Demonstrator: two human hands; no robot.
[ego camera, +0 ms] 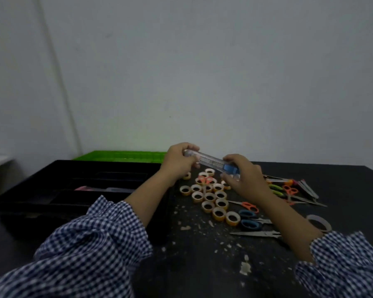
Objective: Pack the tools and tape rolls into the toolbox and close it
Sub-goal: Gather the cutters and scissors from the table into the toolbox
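Both hands hold a clear plastic cutter (211, 163) with a blue slider up over the black table (342, 175), the left hand (179, 162) gripping its far end and the right hand (242, 177) its near end. Under them sit round yellow tape rolls (209, 197), with scissors (249, 220) at 3 o'clock. The black toolbox (52, 186) (lid open) sits at 9 o'clock, past the checked sleeve (91, 244).

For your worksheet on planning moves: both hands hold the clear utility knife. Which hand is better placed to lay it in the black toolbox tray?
Probably the left hand. It holds the utility knife at the end nearest the toolbox tray, which lies on that side. The right hand is over the tape rolls, farther away.
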